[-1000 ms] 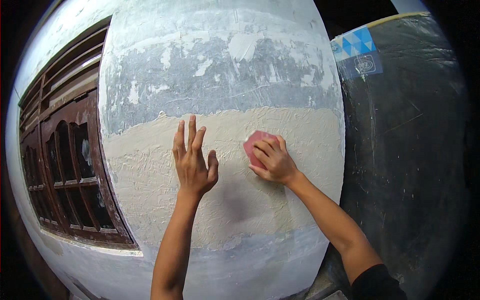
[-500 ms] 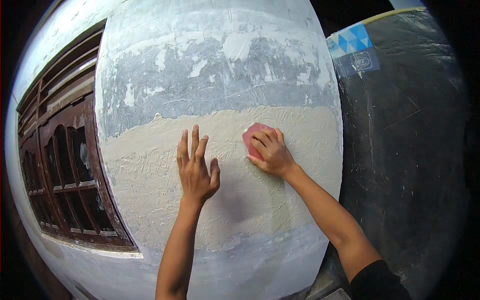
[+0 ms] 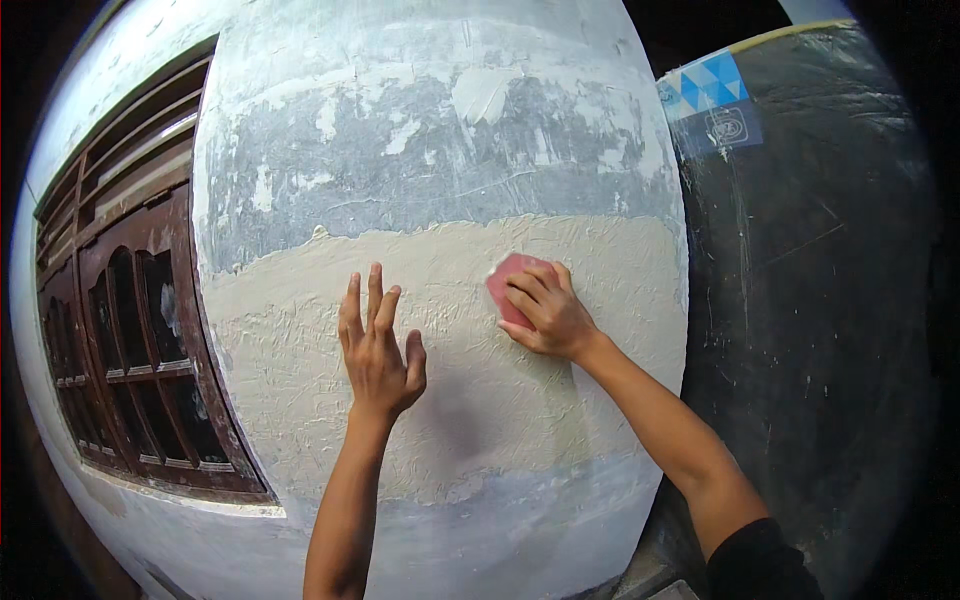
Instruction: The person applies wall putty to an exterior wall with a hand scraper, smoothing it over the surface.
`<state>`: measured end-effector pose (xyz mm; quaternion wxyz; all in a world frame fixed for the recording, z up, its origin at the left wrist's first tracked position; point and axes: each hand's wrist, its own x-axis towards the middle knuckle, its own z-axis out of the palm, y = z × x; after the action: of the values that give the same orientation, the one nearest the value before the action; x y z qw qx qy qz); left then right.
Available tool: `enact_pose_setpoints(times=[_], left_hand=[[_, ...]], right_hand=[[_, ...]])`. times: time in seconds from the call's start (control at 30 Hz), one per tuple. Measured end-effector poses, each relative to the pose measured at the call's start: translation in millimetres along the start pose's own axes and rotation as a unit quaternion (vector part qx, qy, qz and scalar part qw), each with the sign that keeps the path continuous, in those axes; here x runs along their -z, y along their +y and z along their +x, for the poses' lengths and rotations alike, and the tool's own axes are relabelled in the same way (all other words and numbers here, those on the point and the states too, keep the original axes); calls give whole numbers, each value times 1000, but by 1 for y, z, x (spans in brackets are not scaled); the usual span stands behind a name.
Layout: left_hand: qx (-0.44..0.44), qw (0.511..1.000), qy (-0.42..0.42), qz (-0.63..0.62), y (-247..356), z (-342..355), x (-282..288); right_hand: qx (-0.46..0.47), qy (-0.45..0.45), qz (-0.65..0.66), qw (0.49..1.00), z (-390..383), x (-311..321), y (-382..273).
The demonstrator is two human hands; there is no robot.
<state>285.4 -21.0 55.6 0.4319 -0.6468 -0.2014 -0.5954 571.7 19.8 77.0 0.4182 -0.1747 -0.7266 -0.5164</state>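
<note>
Wall: upright pillar face; grey, flaking paint above, a broad band of rough cream filler across its middle, smoother pale paint below.

Pink pad: flat against the filler band, toward the wall's right half, mostly covered by fingers.

Right hand: fingers curled over the pad, pressing it onto the wall.

Left hand: open, holding nothing, palm and spread fingers laid flat on the filler left of the pad.

Window: dark brown wooden frame, left of the wall.

Dark sheet: right of the wall, with a blue-and-white label.

Handling note: rubbing likely goes best with the pad flat, pressure even, strokes overlapping, the open palm feeling for ridges.
</note>
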Motion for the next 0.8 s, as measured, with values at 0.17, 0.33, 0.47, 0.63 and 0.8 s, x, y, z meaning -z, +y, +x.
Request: enact_pose_setpoints(times=[0.17,0.33,0.47,0.63,0.8], left_hand=[[17,1000,-9,-14,7,-3,1],[6,1000,-2,6,-3,-6,11],[15,1000,-3,-15,9,2,-1],[-11,1000,16,1,-1,-7,17],[18,1000,-1,-17,11,1,-2]], right_hand=[[48,-23,-15,998,13,3,12],[62,-20,-14,998,7,10,8],[73,-20,-23,997,20,5,16],[88,-49,-20,995,-5,17,22],[112,-45,-17,993,13,10,23]])
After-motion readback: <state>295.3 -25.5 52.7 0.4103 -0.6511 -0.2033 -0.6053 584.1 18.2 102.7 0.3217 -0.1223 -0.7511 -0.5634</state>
